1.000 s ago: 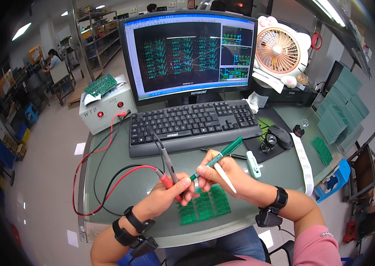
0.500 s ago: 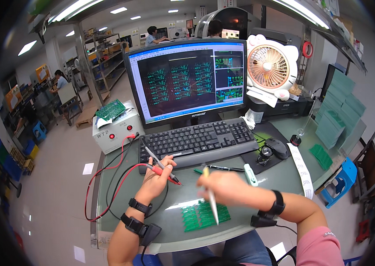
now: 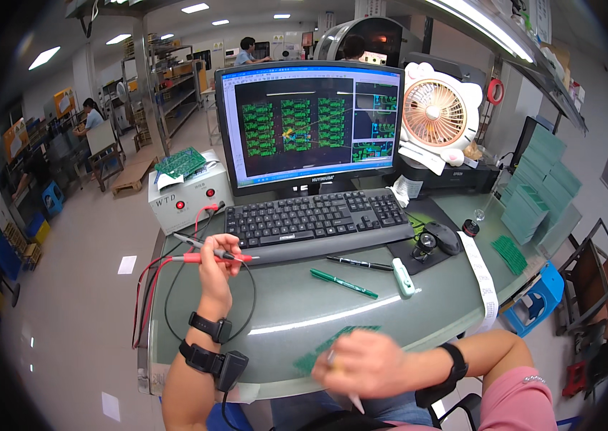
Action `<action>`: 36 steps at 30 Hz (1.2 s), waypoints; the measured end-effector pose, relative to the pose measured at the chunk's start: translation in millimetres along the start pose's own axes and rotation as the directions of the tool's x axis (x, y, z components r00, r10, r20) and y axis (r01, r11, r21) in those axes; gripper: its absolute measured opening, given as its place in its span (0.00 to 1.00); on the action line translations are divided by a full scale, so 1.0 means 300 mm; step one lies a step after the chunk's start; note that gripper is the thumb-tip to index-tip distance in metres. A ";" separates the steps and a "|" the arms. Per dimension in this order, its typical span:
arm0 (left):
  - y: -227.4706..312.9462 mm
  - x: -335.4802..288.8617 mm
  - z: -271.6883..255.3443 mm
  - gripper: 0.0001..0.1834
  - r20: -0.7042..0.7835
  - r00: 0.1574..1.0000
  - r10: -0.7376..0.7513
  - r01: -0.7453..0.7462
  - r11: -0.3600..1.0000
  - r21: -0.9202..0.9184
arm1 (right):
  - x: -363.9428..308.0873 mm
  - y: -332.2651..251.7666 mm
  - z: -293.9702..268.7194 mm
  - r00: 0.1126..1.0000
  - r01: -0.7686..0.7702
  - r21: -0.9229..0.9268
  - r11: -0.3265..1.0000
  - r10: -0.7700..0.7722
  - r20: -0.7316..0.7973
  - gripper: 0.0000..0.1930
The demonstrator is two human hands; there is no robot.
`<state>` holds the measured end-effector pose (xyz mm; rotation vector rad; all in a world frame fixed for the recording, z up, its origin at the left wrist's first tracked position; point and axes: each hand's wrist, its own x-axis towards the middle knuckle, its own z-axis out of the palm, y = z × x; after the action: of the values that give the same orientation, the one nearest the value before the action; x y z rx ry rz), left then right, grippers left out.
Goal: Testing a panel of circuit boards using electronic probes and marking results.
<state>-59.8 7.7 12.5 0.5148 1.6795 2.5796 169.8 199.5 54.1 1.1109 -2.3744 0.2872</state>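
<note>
My left hand (image 3: 216, 267) is closed around a red test probe (image 3: 192, 258) and a grey-and-black test probe (image 3: 207, 248). It is raised over the desk, just in front of the keyboard's left end (image 3: 241, 224). Low at the desk's front edge, my right hand (image 3: 363, 365) is closed on a pale pen-shaped tool (image 3: 356, 403), smeared by motion, its tip sticking out below the fist. Behind and partly under that hand lies a green circuit board panel (image 3: 312, 359), mostly covered. Whether the tool touches anything I cannot tell.
A green pen (image 3: 343, 284), a black pen (image 3: 359, 263) and a white-and-green marker-like item (image 3: 403, 279) lie on the glass desk. Behind stand the monitor (image 3: 304, 136), a tester box (image 3: 187, 201) with leads and a fan (image 3: 435, 113). A mouse (image 3: 444, 238) and paper strip (image 3: 479, 276) lie to the right.
My left hand has moved left and up with both probes. My right hand has come down toward me with the pale tool, over the board. The monitor's drawing is now brighter green.
</note>
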 end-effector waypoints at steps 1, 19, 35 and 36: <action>0.005 -0.003 -0.012 0.24 -0.009 1.000 -0.007 0.007 1.000 -0.002 | 0.022 0.025 -0.031 0.993 -0.065 0.047 0.997 0.070 -0.100 0.08; 0.029 -0.080 0.090 0.27 0.437 0.854 -0.283 0.224 0.957 0.182 | -0.080 0.158 0.079 0.931 -0.295 0.127 0.947 0.256 0.259 0.19; 0.037 -0.144 0.148 0.16 0.679 0.310 -0.665 0.489 0.724 0.486 | 0.011 0.307 0.077 0.609 -0.547 0.832 -0.092 0.638 0.470 0.08; 0.031 -0.131 0.143 0.13 0.653 0.388 -0.651 0.461 0.750 0.474 | -0.015 0.323 0.071 0.607 -0.550 0.829 -0.098 0.635 0.478 0.08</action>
<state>-9.1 34.1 26.1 0.7706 1.4109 1.3238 90.9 256.7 35.4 0.1101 -2.3139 2.3830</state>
